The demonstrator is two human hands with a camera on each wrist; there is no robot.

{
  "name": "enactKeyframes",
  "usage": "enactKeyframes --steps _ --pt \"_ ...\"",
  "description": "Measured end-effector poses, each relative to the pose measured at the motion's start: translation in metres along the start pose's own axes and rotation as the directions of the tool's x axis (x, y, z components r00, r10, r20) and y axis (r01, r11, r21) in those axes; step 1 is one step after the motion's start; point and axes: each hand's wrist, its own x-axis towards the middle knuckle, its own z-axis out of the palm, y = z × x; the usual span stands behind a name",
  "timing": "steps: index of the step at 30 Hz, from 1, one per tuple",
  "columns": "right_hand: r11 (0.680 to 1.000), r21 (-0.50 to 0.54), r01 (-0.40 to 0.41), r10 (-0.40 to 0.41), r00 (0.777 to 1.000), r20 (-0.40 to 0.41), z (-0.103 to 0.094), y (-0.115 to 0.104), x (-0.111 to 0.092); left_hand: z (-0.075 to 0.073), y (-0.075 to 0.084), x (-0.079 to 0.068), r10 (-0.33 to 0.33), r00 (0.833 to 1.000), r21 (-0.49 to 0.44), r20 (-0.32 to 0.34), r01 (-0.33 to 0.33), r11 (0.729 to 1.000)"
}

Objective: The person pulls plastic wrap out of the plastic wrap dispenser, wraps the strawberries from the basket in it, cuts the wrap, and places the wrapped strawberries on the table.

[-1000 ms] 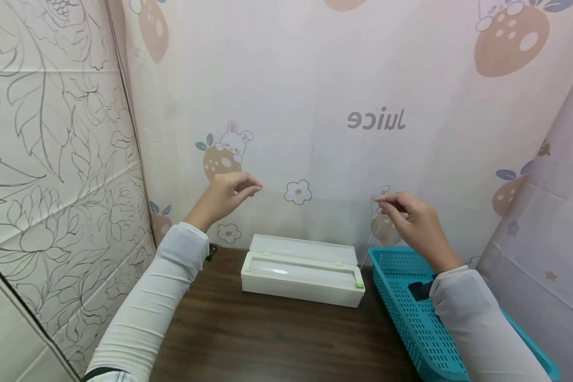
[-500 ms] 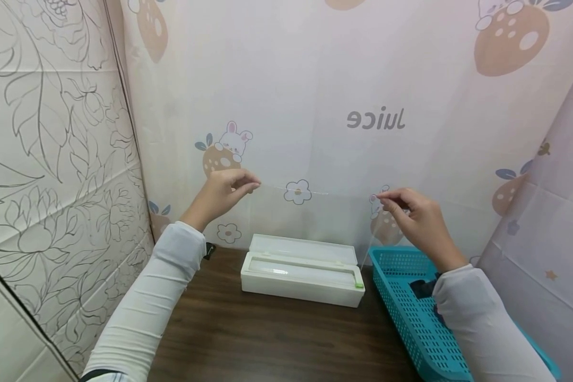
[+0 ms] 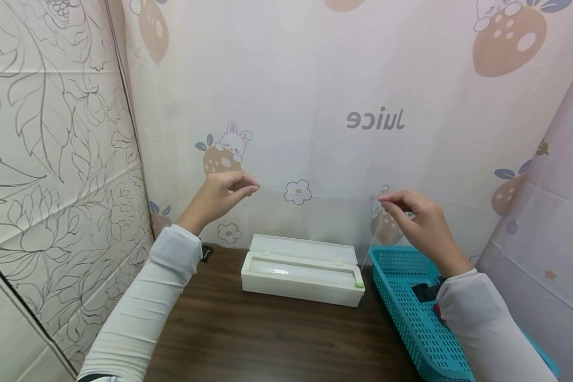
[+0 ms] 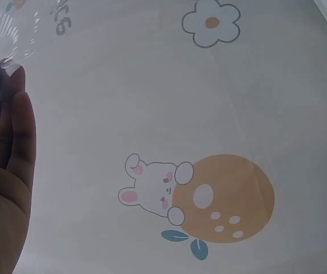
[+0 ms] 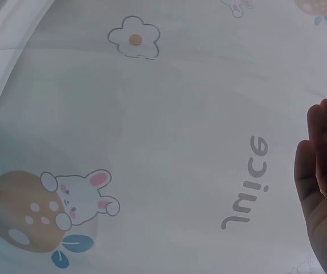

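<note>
A thin sheet of clear plastic wrap [image 3: 315,218] hangs between both hands, raised above a white wrap dispenser box [image 3: 301,294]. My left hand [image 3: 219,197] pinches its upper left corner; in the left wrist view the film [image 4: 10,35] fans into creases from the fingertips. At the upper right corner, my right hand [image 3: 419,224] pinches the film between thumb and fingers. The sheet's right edge slants down towards the dispenser's right end. The dispenser's lid [image 3: 303,249] stands raised at the back, and a small green piece [image 3: 359,285] sits at its front right corner.
A teal perforated basket [image 3: 395,313] stands right of the dispenser, partly under the right forearm, with a small pink item [image 3: 438,312] inside. Both rest on a dark wooden table [image 3: 272,345]. A printed curtain [image 3: 286,106] closes off the back, and patterned sheets hang at both sides.
Both hands keep their pinch on the plastic wrap and have shifted only slightly, a little farther apart. The right sleeve has moved right, showing more of the pink item in the basket.
</note>
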Motion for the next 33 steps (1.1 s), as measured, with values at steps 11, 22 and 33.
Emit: enactKeyframes --steps 11,22,33 --pt "0.995 0.099 -0.003 0.001 1.000 0.028 -0.004 -0.002 -0.008 -0.003 0.003 -0.008 -0.038 0.997 -0.104 0.072 0.046 0.994" --pt "0.980 0.197 -0.038 0.024 0.997 0.073 -0.006 -0.009 -0.014 -0.006 0.009 -0.015 -0.067 0.992 -0.135 0.106 0.081 0.988" --pt "0.963 0.262 -0.069 0.040 0.993 0.115 -0.009 -0.013 -0.022 -0.006 0.015 -0.024 -0.064 0.987 -0.255 0.148 0.101 0.962"
